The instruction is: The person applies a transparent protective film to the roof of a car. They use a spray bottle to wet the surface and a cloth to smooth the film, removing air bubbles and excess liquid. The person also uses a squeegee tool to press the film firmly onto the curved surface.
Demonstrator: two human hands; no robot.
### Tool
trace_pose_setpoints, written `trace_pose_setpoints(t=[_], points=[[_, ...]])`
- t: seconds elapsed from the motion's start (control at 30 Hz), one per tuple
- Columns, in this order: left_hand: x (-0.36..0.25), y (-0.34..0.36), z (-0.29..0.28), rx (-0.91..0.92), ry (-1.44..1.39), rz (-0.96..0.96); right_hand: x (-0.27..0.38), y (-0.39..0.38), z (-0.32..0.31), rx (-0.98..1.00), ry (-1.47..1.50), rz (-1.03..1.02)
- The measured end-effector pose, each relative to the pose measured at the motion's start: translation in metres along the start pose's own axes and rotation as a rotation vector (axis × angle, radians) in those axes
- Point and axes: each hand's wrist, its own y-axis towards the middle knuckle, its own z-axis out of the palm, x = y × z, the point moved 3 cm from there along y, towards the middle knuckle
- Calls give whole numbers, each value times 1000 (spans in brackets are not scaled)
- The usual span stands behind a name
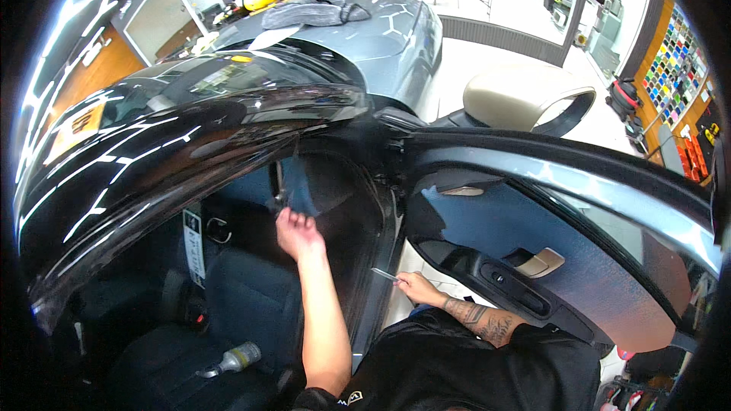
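My left hand (299, 233) is raised inside the car's door opening, near the dashboard end. Its fingers are curled, and a dark, slim shape rises just above them, too blurred to name. My right hand (417, 288) is lower, beside the door sill, closed around a slim, light-coloured flat tool (384, 275) that points left; its exact kind is unclear. Between the hands runs the dark sill (368, 312). Right of my right hand hangs the open car door (487, 228), with its blue-grey inner panel and a beige pull handle (542, 262).
A spray bottle (241, 357) lies on the dark car seat (251, 289). A white plate (193, 247) stands inside the car. The beige side mirror (525, 95) juts out above the door. Grey cloth (312, 11) lies on the bonnet (381, 30). Colour samples (674, 68) hang on the right wall.
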Motion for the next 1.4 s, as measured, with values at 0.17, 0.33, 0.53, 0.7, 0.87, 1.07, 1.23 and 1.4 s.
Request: trace_pose_setpoints(t=[0.17,0.33,0.53,0.7,0.87,1.07,1.23,1.4], points=[[-73,-12,-131,-235,99,182,-34,-3,17,9,-15,-67],[-107,-36,-345,-656,191,280,-55,-5,37,116,-67,-60],[-106,-60,-480,-840,67,217,-74,3,65,244,-147,-158],[-136,-54,-488,-725,-350,161,-12,5,97,325,-161,-330],[-170,-124,-346,-629,694,575,59,20,40,90,42,-455],[-276,-225,-80,-159,1123,1610,264,36,-3,-75,316,-1060],[-337,-235,24,-295,1408,1730,482,7,-15,-365,263,-1534],[-391,-241,8,-205,1031,1535,571,20,-9,-348,254,-1587]])
